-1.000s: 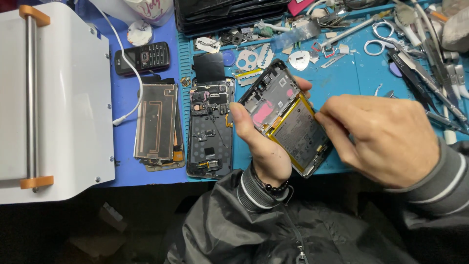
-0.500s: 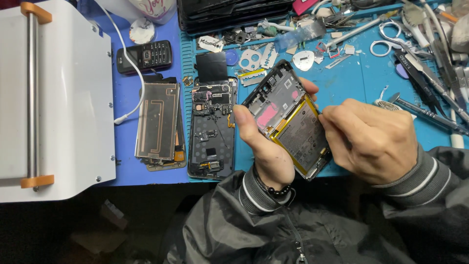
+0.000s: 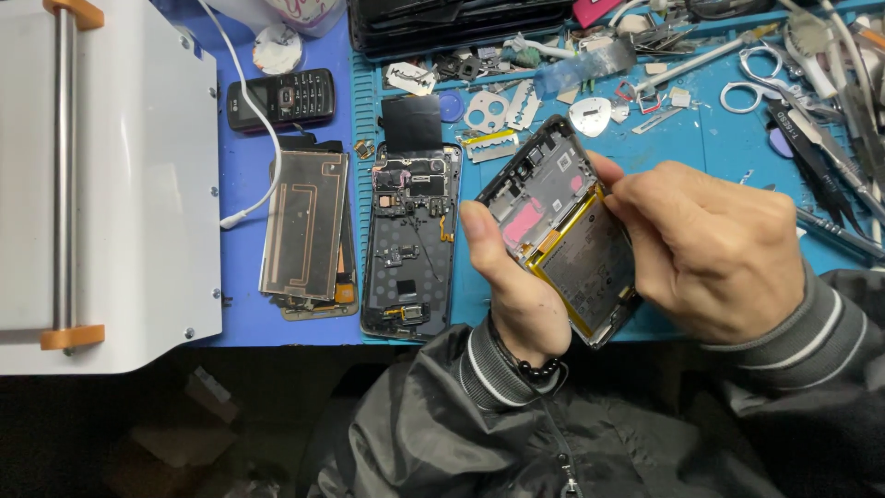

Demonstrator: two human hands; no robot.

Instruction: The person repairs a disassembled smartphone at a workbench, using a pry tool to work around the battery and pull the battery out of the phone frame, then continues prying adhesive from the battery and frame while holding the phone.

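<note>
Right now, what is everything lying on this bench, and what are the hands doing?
Opened phone: one, black frame with yellow-edged battery, held above the mat.
Stripped phone body: one, black, flat on the teal mat, left of the hands.
Back panel: one, tan with copper traces, on the blue surface.
Keypad phone: one, black, top left.
White machine: one, orange handle ends, far left.
White cable: one, running beside the machine.
Scissors: one, silver, top right.
Tweezers and small parts: many, scattered along the top; too cluttered to count.
Left hand: grips the opened phone's side, beaded bracelet at the wrist.
Right hand: fingers pressed at the battery's edge.
</note>
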